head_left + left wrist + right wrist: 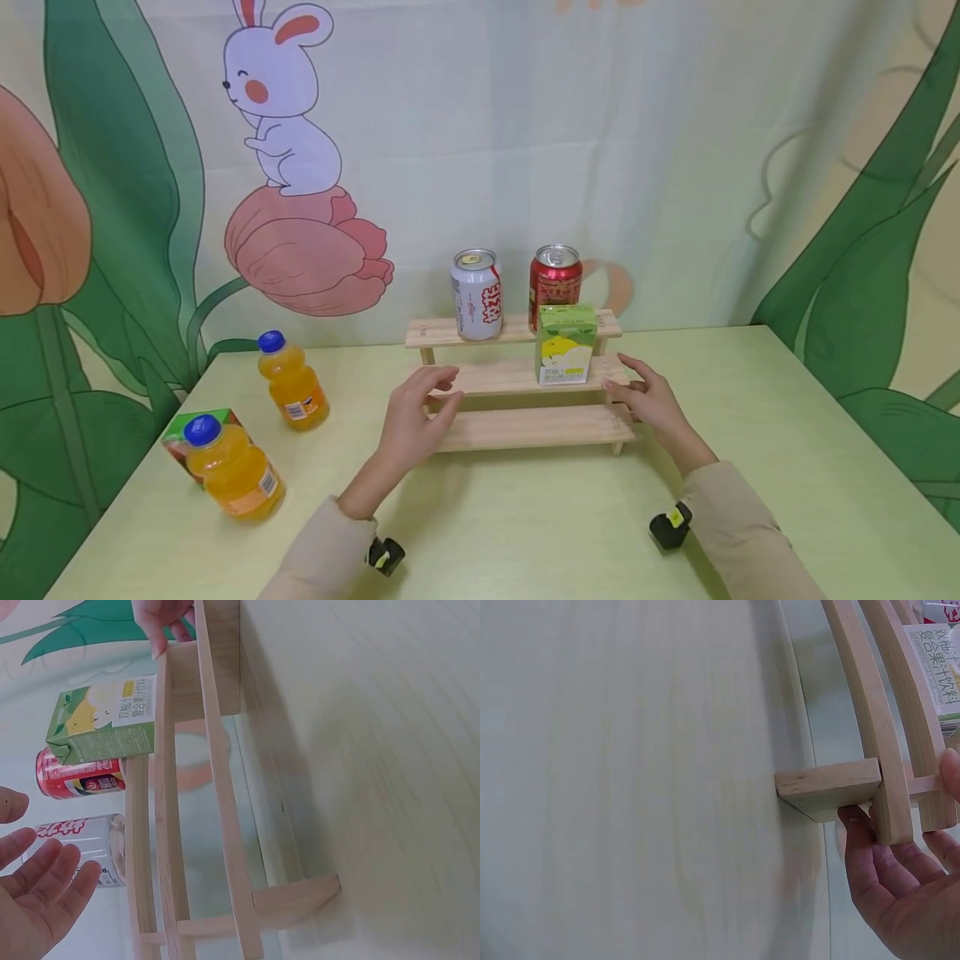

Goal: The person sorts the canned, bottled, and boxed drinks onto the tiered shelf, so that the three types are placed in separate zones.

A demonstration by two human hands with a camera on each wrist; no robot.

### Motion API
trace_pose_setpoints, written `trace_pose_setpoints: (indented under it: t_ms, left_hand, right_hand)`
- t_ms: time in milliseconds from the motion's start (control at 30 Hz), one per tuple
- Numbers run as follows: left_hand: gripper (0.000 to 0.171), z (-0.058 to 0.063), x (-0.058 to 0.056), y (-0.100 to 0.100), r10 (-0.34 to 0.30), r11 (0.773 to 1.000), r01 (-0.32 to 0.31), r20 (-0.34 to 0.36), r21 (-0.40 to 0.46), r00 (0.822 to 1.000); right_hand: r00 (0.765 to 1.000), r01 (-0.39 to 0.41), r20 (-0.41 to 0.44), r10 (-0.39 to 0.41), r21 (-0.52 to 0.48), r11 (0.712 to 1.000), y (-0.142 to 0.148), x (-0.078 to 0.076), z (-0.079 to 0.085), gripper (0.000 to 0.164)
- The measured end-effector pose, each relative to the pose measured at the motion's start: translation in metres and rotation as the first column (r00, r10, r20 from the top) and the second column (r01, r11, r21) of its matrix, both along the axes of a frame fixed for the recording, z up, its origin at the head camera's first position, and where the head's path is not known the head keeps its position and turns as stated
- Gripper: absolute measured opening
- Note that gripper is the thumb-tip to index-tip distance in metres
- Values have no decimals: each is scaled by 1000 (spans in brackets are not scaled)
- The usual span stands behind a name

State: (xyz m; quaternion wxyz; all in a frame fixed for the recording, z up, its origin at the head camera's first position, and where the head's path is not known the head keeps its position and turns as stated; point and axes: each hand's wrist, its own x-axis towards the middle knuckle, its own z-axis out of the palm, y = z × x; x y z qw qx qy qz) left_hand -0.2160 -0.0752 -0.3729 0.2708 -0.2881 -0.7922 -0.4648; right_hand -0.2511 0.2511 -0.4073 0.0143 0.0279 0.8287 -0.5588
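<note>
Pale wood with fine straight grain makes the three-step stand (525, 429), which in the head view occupies the middle of the smooth, yellowish desk (525, 517). On its highest step stand two metal cylinders: a white can (477, 296) at the left and a shiny red can (555, 273) at the right. One small green carton (566, 348), box-shaped and printed, stands upright on the middle step near its right end, in front of the red can. The left hand (415, 423) is by the left end of the stand, with fingers softly bent and holding nothing; the right hand (654, 402) is at the right end, its fingers bent. Far to the left are a waisted plastic bottle (302, 398), blue-capped and with orange liquid, a similar second bottle (243, 483) nearer, and a green-and-red box (177, 446) partly behind the latter.

In the left wrist view, everything appears turned sideways. The left fingers are loosely spread, apart from the wood. The carton shows flat faces and a folded flap at its top.

In the right wrist view, the fingers curl round the squared end of the stand, the thumb at the middle step, near the carton's base, and the others about the lowest step, close to its thick leg.
</note>
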Motion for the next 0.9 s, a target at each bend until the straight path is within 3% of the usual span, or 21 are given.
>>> trace_pose_setpoints:
  t_ms: [333,900]
  left_hand:
    - [23,-6,4,-13,4,1000,-4,-73,-11,997]
    - [28,-7,12,-42,51,999,-50,-90,13,995]
  right_hand:
    - [1000,3,-4,-3,-7,1000,0,0,-1,68]
    - [1000,-3,2,3,-24,1000,1,0,-1,68]
